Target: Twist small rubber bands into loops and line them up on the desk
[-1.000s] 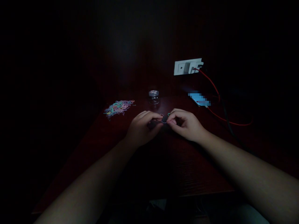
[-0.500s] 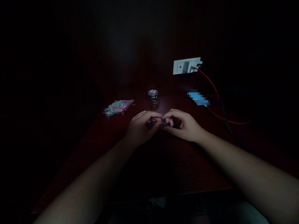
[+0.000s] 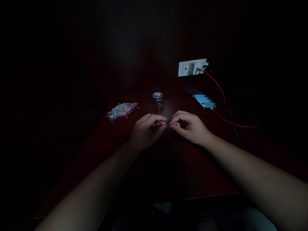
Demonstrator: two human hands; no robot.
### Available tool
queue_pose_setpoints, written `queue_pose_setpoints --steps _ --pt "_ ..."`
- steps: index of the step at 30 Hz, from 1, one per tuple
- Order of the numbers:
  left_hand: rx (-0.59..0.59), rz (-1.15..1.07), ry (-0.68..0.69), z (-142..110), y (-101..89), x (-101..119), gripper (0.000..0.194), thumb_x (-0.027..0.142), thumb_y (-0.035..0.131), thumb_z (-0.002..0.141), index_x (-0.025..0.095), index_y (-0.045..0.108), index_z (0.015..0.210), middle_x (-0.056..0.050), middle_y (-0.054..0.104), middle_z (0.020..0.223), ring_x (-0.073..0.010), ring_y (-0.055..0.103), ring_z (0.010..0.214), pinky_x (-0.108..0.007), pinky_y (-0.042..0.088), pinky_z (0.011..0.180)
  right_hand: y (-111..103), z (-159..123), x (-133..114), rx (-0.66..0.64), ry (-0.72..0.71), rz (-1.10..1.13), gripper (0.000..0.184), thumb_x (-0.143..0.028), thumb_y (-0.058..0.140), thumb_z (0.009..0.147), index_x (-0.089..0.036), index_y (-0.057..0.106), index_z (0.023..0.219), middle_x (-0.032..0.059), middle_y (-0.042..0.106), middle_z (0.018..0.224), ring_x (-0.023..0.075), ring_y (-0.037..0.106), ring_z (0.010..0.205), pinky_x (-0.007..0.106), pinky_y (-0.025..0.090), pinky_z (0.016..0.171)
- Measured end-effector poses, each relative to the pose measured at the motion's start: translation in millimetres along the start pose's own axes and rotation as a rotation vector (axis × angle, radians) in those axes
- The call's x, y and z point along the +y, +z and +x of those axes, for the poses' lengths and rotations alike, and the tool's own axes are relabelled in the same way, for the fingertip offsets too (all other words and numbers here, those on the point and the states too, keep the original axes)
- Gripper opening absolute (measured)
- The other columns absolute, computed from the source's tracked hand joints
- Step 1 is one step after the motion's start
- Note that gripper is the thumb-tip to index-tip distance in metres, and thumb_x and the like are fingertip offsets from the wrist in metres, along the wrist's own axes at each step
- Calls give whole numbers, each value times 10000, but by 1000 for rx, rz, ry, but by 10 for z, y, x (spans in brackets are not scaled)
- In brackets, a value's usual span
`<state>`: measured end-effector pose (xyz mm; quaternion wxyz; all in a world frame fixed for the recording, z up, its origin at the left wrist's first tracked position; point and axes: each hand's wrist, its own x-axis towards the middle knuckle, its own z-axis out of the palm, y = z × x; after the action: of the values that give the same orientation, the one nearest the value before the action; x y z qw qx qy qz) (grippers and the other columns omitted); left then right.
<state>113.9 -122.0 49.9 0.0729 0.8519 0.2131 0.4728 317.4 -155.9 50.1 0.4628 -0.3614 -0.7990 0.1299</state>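
Both my hands meet above the dark red table (image 3: 192,166), fingertips nearly touching. Between them runs a thin rubber band (image 3: 168,124), its colour hard to make out in the dim light. My left hand (image 3: 146,130) pinches one end with thumb and fingers. The other end sits in the pinch of my right hand (image 3: 189,126). Just past the fingertips show a small pinkish loop (image 3: 165,117) and a bit of green (image 3: 172,116). To the left of my hands lies a loose pile of small coloured rubber bands (image 3: 122,110).
A small clear jar with a patterned lid (image 3: 157,98) stands beyond my hands. At right lies a phone (image 3: 204,100), its screen blurred, on a red cable (image 3: 231,123). The cable rises to a charger (image 3: 196,68) in a white wall socket (image 3: 184,69). A black cord hangs nearby.
My right thumb has moved up against its fingers, closing the pinch. The band, a slack loop before, now runs straight between both hands. My left hand has hardly moved.
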Motion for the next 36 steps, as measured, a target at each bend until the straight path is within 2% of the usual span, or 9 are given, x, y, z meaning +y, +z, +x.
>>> queue_pose_setpoints --steps 13,23,30,36 --pt "-6 -12 -4 -7 -8 -3 153 213 637 827 178 633 976 -26 688 852 -118 640 756 -252 520 689 -3 5 8 -7 7 -14 99 -236 610 833 -162 669 862 22 558 757 128 531 668 275 444 639" --pt "-37 -26 21 -16 0 -41 161 250 651 815 191 639 964 -42 696 903 -146 639 794 -296 519 722 -3 1 8 -12 4 -8 88 -208 600 830 -170 669 869 23 562 758 131 535 671 280 447 639" --pt "-149 -39 16 -19 -5 -29 241 330 705 773 203 647 970 -19 697 869 -134 644 791 -277 524 715 2 -1 5 -11 -6 -14 87 -222 594 838 -174 667 844 18 556 744 129 525 665 272 437 622" --pt "-105 -17 15 -13 5 -43 79 252 632 825 205 672 875 1 693 763 -105 626 670 -251 509 654 8 1 16 -27 -12 -20 87 -215 593 836 -172 668 841 23 569 758 130 530 666 277 436 627"
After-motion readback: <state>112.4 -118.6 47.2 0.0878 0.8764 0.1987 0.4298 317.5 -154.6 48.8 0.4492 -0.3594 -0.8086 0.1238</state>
